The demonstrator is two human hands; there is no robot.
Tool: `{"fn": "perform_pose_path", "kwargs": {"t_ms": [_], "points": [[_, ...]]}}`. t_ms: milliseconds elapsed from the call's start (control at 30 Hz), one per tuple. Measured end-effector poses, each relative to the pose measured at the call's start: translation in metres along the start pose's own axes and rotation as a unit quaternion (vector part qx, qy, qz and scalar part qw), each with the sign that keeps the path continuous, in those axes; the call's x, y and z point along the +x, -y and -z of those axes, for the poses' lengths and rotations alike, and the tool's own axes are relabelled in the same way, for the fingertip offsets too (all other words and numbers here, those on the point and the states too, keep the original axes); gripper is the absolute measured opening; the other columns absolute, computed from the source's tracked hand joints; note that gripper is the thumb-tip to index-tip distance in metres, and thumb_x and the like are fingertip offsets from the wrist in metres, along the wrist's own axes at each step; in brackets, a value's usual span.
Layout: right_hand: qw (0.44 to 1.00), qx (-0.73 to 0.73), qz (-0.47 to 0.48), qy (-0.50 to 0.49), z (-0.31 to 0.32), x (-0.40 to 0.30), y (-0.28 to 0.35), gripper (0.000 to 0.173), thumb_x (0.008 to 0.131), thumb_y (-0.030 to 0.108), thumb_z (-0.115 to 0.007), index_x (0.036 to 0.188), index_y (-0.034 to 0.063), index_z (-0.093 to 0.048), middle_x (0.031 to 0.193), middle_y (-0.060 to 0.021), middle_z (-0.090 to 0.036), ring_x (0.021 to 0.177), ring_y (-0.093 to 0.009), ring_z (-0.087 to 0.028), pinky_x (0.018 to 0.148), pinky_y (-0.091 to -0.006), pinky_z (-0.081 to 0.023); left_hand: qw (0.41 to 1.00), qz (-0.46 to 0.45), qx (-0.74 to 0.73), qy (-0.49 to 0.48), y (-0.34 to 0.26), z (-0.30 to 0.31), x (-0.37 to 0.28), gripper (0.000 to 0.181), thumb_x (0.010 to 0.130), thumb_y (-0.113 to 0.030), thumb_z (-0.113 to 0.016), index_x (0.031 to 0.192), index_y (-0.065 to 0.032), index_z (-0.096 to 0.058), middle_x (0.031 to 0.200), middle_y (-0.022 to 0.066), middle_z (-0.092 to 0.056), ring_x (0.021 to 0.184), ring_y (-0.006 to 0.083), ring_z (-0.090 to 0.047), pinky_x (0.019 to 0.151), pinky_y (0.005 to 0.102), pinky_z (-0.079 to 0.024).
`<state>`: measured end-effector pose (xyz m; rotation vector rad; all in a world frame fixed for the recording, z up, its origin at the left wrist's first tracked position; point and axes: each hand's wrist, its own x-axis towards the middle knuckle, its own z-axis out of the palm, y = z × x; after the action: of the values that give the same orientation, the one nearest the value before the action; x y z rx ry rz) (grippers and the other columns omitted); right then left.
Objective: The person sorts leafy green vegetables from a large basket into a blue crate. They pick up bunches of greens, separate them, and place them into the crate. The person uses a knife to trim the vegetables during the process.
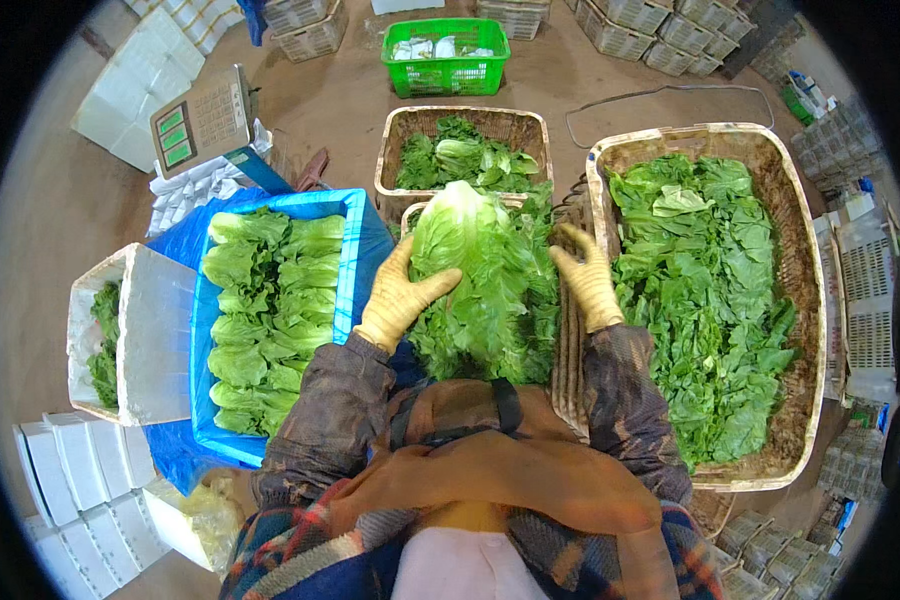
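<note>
A large head of romaine lettuce (469,247) is in front of me, its pale base pointing away. My left hand (405,296), in a yellowish work glove, grips it from the left, thumb on top and fingers partly hidden behind the leaves. Gloved the same way, my right hand (586,276) is off the lettuce to its right, fingers apart and nothing in them. Loose green leaves (536,315) lie beneath the head, in a crate mostly hidden by it. On the left, a blue-lined box (351,262) holds lettuce heads in two rows.
At right stands a big, dirt-stained plastic crate (808,300) packed with lettuce. Beyond my hands are a smaller crate (465,112) of greens and a green basket (444,81). A digital scale (217,112) rises behind the blue-lined box; a white foam box (157,337) sits left.
</note>
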<state>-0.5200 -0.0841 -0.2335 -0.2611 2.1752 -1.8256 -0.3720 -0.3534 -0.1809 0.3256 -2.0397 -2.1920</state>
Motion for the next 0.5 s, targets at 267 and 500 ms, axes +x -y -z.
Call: {"fn": "perform_pose_path", "kwargs": {"t_ms": [267,500], "points": [[0.985,-0.089,0.117,-0.09,-0.091,-0.032,0.047,0.05,0.083,0.022,-0.084,0.128,0.0105,-0.066,0.115,-0.0082,-0.068,0.104,-0.019,-0.063,0.088,-0.0337,-0.054,0.961,-0.056,0.234,-0.138,-0.021,-0.023,0.009,0.076,0.068,-0.029,-0.092,0.132,-0.0041,-0.06,0.118,0.0137,-0.071,0.108,0.0225,-0.068,0.098,0.0328,-0.052],[0.99,-0.123,-0.053,0.041,0.006,-0.028,0.056,0.026,0.087,0.002,-0.075,0.112,0.0042,-0.072,0.105,-0.0047,-0.073,0.089,-0.011,-0.063,0.083,-0.0242,-0.053,0.992,0.099,-0.079,0.026,-0.02,0.012,0.015,0.06,0.082,-0.011,-0.083,0.135,-0.0007,-0.057,0.117,0.0061,-0.069,0.103,0.0144,-0.065,0.092,0.0303,-0.054]]}}
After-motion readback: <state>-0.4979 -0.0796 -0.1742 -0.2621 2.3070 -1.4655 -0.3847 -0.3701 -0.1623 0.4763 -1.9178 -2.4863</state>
